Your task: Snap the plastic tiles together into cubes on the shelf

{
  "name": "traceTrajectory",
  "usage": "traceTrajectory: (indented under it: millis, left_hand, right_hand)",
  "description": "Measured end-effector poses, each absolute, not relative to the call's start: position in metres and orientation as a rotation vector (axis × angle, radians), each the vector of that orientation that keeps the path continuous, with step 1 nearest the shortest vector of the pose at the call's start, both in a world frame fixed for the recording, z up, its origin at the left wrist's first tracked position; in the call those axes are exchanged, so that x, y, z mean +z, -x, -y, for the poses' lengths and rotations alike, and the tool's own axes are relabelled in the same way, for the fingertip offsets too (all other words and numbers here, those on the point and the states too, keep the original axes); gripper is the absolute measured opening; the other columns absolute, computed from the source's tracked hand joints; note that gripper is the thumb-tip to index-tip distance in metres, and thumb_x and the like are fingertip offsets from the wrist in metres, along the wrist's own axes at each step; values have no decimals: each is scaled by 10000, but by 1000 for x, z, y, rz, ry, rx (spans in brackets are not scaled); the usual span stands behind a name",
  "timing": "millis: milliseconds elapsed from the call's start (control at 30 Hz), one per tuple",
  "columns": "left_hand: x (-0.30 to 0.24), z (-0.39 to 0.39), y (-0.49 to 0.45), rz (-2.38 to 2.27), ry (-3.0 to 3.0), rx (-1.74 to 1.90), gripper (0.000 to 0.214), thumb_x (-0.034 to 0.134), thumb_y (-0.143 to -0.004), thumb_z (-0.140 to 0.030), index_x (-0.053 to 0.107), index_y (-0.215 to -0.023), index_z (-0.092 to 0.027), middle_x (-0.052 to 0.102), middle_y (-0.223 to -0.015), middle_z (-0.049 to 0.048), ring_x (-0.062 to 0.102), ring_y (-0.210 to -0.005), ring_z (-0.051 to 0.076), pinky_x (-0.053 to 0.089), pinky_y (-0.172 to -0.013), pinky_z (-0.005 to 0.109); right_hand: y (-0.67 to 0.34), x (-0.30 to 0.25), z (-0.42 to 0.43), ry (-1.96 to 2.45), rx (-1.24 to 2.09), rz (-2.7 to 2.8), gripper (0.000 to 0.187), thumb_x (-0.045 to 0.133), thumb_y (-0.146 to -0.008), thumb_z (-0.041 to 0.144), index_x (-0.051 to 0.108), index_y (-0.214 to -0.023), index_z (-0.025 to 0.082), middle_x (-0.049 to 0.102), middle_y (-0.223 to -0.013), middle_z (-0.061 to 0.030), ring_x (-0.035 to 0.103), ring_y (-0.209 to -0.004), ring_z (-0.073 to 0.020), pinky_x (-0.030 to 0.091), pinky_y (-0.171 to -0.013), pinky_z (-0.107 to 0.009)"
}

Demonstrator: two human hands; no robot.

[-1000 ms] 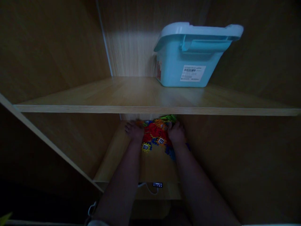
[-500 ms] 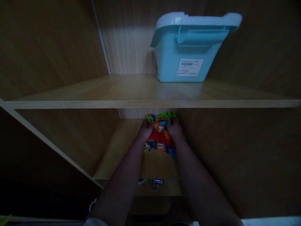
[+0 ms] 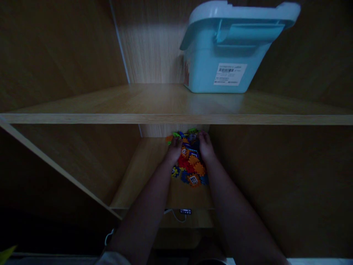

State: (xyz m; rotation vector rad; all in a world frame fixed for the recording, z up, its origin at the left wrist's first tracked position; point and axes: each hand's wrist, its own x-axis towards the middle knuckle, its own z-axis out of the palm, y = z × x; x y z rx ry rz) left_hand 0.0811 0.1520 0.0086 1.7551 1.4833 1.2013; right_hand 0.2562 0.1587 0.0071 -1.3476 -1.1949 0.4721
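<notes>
A heap of gear-shaped plastic building blocks (image 3: 190, 162), in red, orange, blue, green and yellow, lies on the lower shelf, some with white window grids. My left hand (image 3: 175, 147) curves round its left side, the fingers against pieces near the back. On the opposite side my right hand (image 3: 205, 145) presses in, its fingers bent round the heap's back right edge. The heap is gathered between both hands. Dim light and the pieces hide parts of the fingertips, and I cannot tell which single pieces each hand grips.
Above my hands runs the upper shelf (image 3: 124, 118), bearing a light-blue lidded storage bin (image 3: 204, 62). The cabinet side panel (image 3: 275, 165) stands close on the right. Below the lower shelf (image 3: 138, 184) are a small dark device (image 3: 185, 211) and a white cable (image 3: 178, 219).
The blocks have shifted and tumbled between my hands, with orange pieces now nearer the front. My left hand has moved slightly right. The view has moved a little closer.
</notes>
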Motion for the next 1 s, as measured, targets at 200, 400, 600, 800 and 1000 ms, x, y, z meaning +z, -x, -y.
traceTrajectory:
  millis: [200,400,600,800,1000]
  left_hand:
    - [34,-135,-50,-1653,-1803,1251,299,450,-1053,-259,678,-1234,-191,756,-1253,113,705,-1183,248,529,-1079,370]
    - [48,-59,-23,-1482,-2149,965,731,671,-929,-648,559,-1502,-208,580,-1549,157,515,-1469,343,423,-1230,460]
    - [17,-9,-62,-1259,-2558,543,1211,834,-660,-803,309,-1682,-421,37,-1816,69,-46,-1636,530,70,-1262,809]
    - [4,-47,-72,-1465,-2539,597,966,728,-854,-702,349,-1678,-369,43,-1814,107,36,-1643,507,52,-1281,772]
    - [18,-84,-64,-1668,-2481,632,849,680,-938,-526,342,-1683,-299,141,-1802,126,123,-1653,426,71,-1322,674]
  right_hand:
    - [-258,13,-152,1347,322,1309,693,184,-1069,660,594,-1367,189,695,-1378,-133,645,-1261,-211,485,-1102,-379]
    - [-263,21,-152,1260,214,1119,742,191,-1061,681,687,-1188,144,750,-1187,-168,701,-1118,-258,527,-1031,-417]
    - [-269,32,-140,1256,120,1089,697,205,-1073,625,702,-1098,137,757,-1093,-166,704,-1029,-262,529,-979,-418]
    - [-273,39,-76,1506,-11,1525,490,352,-1061,514,708,-1074,179,742,-1116,-167,663,-1099,-297,492,-1052,-446]
    - [-259,-3,-9,2006,44,1757,926,656,-892,728,430,-1572,140,460,-1595,-299,491,-1441,-459,401,-1152,-585]
